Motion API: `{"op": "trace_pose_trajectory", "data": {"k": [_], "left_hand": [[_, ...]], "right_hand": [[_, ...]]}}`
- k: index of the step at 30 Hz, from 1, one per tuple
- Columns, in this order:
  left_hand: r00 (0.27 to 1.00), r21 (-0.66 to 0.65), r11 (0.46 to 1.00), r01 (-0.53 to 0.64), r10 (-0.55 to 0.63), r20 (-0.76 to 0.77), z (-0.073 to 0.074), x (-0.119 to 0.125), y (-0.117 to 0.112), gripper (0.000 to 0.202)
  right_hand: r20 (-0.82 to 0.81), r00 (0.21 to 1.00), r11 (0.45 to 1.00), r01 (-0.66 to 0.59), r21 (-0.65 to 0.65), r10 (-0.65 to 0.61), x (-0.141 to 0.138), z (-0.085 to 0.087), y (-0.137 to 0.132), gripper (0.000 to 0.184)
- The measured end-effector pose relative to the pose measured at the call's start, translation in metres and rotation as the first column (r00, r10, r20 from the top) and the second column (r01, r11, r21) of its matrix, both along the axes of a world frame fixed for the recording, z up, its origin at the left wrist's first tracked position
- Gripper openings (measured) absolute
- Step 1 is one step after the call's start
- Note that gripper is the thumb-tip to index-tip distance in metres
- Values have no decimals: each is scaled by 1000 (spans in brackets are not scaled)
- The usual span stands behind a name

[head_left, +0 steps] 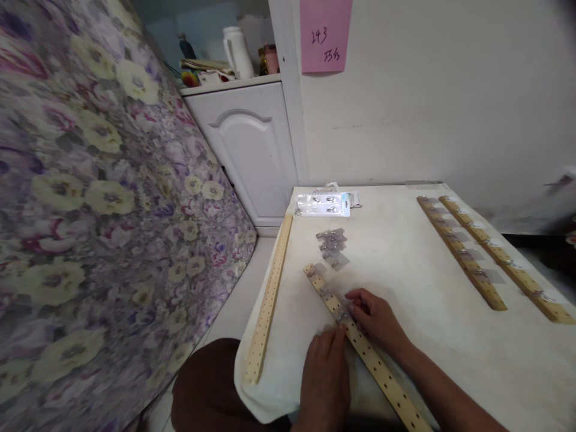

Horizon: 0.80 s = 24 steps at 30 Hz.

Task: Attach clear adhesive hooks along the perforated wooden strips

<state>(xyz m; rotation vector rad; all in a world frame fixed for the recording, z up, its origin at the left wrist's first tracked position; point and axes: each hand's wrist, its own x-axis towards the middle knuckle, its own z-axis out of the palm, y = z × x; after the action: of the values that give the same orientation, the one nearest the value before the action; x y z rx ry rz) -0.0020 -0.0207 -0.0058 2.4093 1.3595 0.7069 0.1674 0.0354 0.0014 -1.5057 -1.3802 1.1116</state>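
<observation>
A long pale wooden strip [380, 369] with rows of holes lies slantwise on the table before me. Clear adhesive hooks [324, 290] sit along its far part. My left hand [326, 372] is closed, its fingertips pressed at the strip's left edge beside one clear hook [343, 317]. From the other side my right hand [375, 318] reaches in, thumb and forefinger bent together at that same hook's edge. Just beyond the strip's far end is a small group of loose clear hooks [332, 246].
Another holed wooden strip [269, 300] lies along the table's left edge. Two strips bearing hooks [463, 252] are at the right. Packaged hooks [321, 204] lie at the back by the wall. A floral curtain [112, 210] hangs left, beside a white cabinet [256, 156].
</observation>
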Motion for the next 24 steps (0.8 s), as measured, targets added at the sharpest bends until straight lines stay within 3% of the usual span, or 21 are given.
{"op": "trace_pose_trajectory", "data": {"k": [16, 24], "left_hand": [[1000, 17, 1000, 5, -5, 14, 0, 0, 1, 50], [1000, 18, 1000, -8, 8, 19, 1, 2, 1, 50]], "right_hand": [[14, 1000, 1000, -6, 2, 6, 0, 2, -1, 20], [105, 994, 997, 8, 71, -16, -2, 7, -3, 21]]}}
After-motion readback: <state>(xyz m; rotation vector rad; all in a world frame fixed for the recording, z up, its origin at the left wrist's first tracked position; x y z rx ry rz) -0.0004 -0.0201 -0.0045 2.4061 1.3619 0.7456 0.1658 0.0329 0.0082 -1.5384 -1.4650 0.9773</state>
